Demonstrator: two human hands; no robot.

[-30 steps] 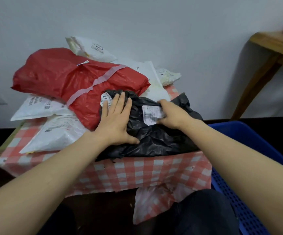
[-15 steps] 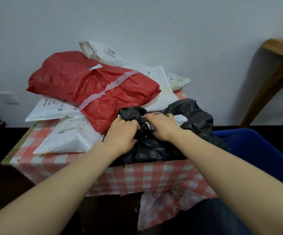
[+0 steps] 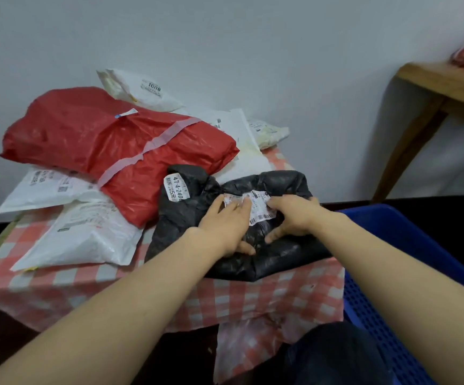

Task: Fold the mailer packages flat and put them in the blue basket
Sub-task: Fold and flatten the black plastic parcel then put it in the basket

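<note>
Both hands flat on black mailer, blue basket alongside.

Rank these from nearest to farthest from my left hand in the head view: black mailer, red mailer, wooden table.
1. black mailer, directly under the left hand.
2. red mailer, behind it to the left.
3. wooden table, far right by the wall.

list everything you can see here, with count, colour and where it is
black mailer: 1, black with white labels, near table edge, under both hands
red mailer: 1, red with a pale tape strip, on the pile behind
white mailers: at least 5, white, around and under the red one
tablecloth: 1, red and white check, over the table
basket: 1, blue, right of the table
wooden table: 1, brown, far right
left hand: pressing the black mailer
right hand: pressing the black mailer
</note>
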